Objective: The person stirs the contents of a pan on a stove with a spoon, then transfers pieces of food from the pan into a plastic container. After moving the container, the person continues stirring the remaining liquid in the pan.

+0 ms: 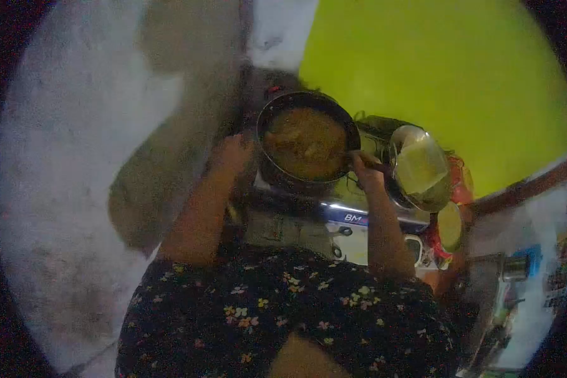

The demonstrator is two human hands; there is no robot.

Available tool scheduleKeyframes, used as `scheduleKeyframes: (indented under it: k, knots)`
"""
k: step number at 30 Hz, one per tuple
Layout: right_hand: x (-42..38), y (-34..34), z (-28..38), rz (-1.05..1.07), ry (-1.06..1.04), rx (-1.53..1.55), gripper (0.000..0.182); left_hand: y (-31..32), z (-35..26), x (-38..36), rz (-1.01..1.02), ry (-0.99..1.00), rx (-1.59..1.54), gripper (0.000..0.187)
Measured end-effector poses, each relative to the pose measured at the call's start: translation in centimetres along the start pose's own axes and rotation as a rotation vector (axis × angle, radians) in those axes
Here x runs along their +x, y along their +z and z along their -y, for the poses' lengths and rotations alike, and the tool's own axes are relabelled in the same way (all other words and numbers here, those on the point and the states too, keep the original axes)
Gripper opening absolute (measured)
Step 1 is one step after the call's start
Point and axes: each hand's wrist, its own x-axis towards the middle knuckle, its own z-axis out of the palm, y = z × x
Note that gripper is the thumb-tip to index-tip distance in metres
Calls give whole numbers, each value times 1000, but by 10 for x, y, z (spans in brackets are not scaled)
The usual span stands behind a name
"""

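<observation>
A dark round pan [354, 129] with brownish-orange food [305, 142] in it sits over the left part of a stove [384, 216]. My right hand [368, 173] is at the pan's right side, its fingers closed around a dark handle [378, 166]. At the left side of the pan is my left hand [235, 152], dim and blurred; whether it grips the rim or a handle there cannot be made out.
Right of the pan stands a round metal vessel [447, 179] with a pale, squarish item on it. A red item [461, 179] and a yellowish round thing [449, 227] are farther right. Behind rises a yellow-green wall [435, 69]; a grey wall [75, 157] is at left.
</observation>
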Motion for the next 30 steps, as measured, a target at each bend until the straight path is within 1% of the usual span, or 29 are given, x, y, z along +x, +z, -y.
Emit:
scheduleKeyframes:
  k: [2,4,5,6,8,9,11,12,14,16,17,19,21,23,24,27,29,30]
  knots:
    - [4,6,-23,-37,-91,53,23,-11,-6,-2,70,-61,-5,52]
    - [-12,25,53,-95,-142,-286,21,-9,-6,3,66,-60,-9,52]
    - [-16,28,83,-82,-136,-363,20,-9,-7,4,66,-59,-11,52]
    - [-18,29,95,-70,-130,-444,19,-11,-9,3,77,-56,-7,52]
    - [-13,29,95,-22,-219,-410,20,-17,-13,-1,104,-49,-3,52]
    - [-10,29,96,3,-261,-393,20,-9,-9,5,73,-31,21,52]
    - [-8,33,112,43,-404,-461,20,11,1,22,9,8,70,50]
    - [-8,36,122,65,-479,-492,20,4,-4,19,19,-2,43,49]
    - [-13,44,133,111,24,208,18,-8,-13,9,34,-23,-13,48]
    - [-11,43,134,162,218,393,17,-16,-19,7,55,-43,-14,47]
    - [-8,38,131,195,153,230,17,-16,-20,7,64,-53,-15,46]
    - [-7,32,142,204,-63,-210,16,-8,-14,11,48,-37,-34,47]
    - [-9,23,162,149,-364,-763,16,-8,-13,16,59,-16,-59,47]
    - [-13,14,174,144,-387,-908,19,-12,-15,15,93,9,-92,47]
    - [-15,9,177,141,-397,-980,20,-10,-14,17,70,15,-86,47]
    - [-20,-4,161,125,-310,-781,19,3,-8,23,0,44,-74,48]
    - [-27,5,185,52,222,-363,15,8,-6,24,-52,83,-70,49]
    - [-31,9,200,12,479,-143,13,13,-1,29,-61,75,-44,52]
